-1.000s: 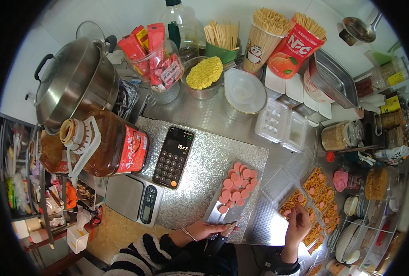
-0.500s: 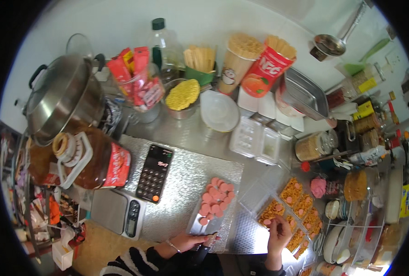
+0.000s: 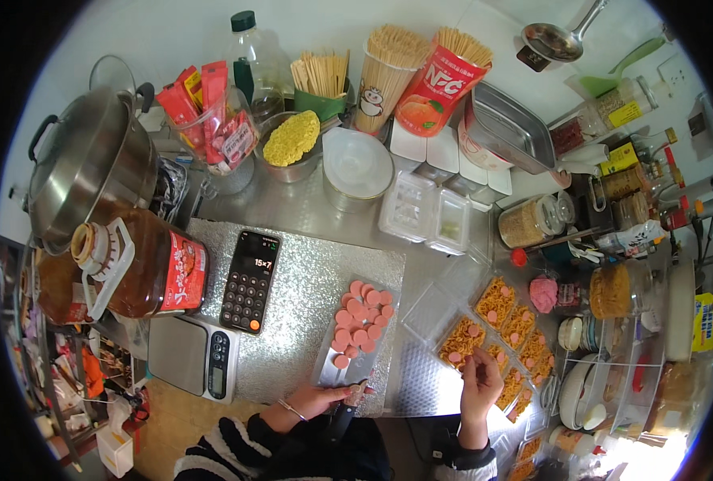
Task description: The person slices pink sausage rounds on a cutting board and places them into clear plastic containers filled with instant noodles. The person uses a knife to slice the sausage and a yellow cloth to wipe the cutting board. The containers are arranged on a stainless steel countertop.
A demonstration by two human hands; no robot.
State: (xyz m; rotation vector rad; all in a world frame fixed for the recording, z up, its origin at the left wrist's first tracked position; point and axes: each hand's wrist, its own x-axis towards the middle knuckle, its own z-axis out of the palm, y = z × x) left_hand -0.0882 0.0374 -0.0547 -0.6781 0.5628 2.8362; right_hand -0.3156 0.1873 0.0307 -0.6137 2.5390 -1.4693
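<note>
My left hand is closed round the black-handled end of a wide-bladed knife, which lies at the silver mat's right part. Many round pink sausage slices are heaped along its blade. My right hand has its fingers pinched together over the near edge of a clear box of noodles. Whatever is between those fingertips is too small to make out. Pink slices lie on the noodles in that box, one close to my fingertips. Several more noodle portions with pink slices stand beside it.
A phone showing a calculator and a kitchen scale are at left, near a big sauce jug. Along the back stand a steel pot, a lidded tub and skewer cups. A jar rack borders the right.
The whole view has shifted, so things appear farther up and left. My right fingertips have drawn slightly away from a slice on the noodles. My left hand keeps hold of the knife.
</note>
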